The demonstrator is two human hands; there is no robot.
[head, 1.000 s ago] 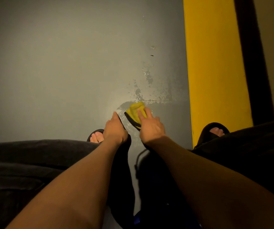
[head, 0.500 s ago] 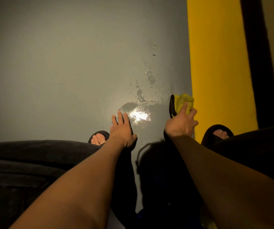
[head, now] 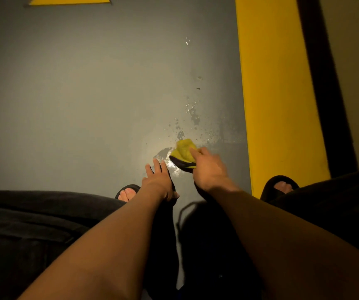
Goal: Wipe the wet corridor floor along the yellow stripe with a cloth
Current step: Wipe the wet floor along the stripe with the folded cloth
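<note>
You were in the middle of the wiping step: your right hand (head: 210,169) gripped the crumpled yellow cloth with a dark edge (head: 184,153) and pressed it on the wet patch (head: 167,155) of the grey corridor floor (head: 77,105), well left of the broad yellow stripe (head: 278,94). Your left hand (head: 159,182) lay open, fingers spread flat on the floor just beside the cloth. I judge that the next move needed strokes away from you, because splashed drops (head: 192,114) waited beyond the cloth, near the stripe. I counted one cloth, one stripe, two hands and two black sandals (head: 279,187), one of them standing on the stripe.
</note>
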